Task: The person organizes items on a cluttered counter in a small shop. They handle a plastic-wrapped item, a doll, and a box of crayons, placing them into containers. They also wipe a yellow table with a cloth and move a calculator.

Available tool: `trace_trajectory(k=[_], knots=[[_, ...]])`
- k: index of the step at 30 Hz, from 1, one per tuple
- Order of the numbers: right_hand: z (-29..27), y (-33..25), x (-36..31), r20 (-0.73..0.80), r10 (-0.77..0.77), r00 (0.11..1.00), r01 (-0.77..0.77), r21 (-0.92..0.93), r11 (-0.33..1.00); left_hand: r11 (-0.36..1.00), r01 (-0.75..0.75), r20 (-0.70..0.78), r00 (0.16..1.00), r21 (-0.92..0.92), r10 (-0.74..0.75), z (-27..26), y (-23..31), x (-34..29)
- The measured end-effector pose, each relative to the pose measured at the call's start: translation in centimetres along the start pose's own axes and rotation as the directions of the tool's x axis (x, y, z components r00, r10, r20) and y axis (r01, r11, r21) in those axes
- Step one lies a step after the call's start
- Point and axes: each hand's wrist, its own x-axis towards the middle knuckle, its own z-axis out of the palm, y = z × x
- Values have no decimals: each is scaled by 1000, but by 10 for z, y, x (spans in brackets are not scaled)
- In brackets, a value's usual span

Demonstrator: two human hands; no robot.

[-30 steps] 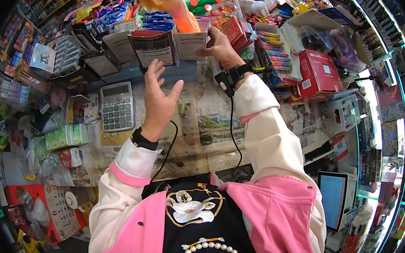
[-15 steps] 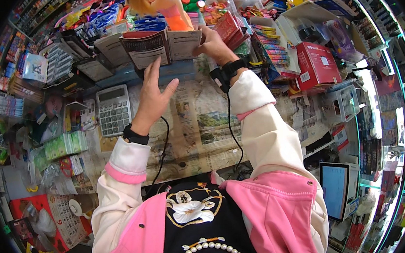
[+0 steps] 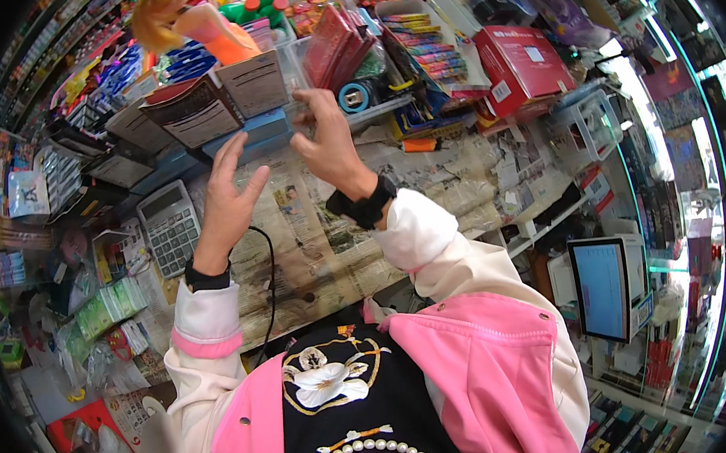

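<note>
My left hand (image 3: pixel 229 200) is raised over the counter with its fingers stretched and thumb apart, holding nothing. Just beyond its fingertips stands a dark brown booklet (image 3: pixel 188 117) with a pale printed panel. Beside that is a grey-faced booklet (image 3: pixel 255 85), above a blue ledge (image 3: pixel 254 135). My right hand (image 3: pixel 330 142) hovers to the right of this booklet, fingers bent and apart, with nothing visible in it. A round blue item (image 3: pixel 353 98) lies near its fingertips. To the left of my left hand sits a grey calculator (image 3: pixel 171 229).
Newspaper (image 3: pixel 298 276) covers the counter. A doll in an orange dress (image 3: pixel 225 37) stands behind the booklets. Red packets (image 3: pixel 337 45), a box of colourful sticks (image 3: pixel 429 50) and a red box (image 3: pixel 523 71) are at the right. A screen (image 3: pixel 601 289) stands at the lower right.
The view has swung right, so the counter goods appear shifted left and tilted. My right hand has come away from the grey-faced booklet it was touching. The left stays raised near the brown booklet.
</note>
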Motion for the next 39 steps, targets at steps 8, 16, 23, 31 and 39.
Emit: trace_trajectory(k=[8,16,23,31,39], knots=[[-108,35,-55,-570,617,542,-276,573,772,976,89,149,987,-197,-59,1,11,-2],[-179,55,-20,-378,738,559,-448,612,652,958,142,278,958,-248,-70,27,14,12],[-184,63,-6,-378,760,529,-614,449,650,994,-101,228,968,-33,106,55,13,43],[-198,61,0,-240,830,504,-708,436,556,824,-354,241,932,442,271,94,9,69],[-205,69,5,-172,851,496,-729,451,515,796,-382,168,924,471,344,103,-2,78]])
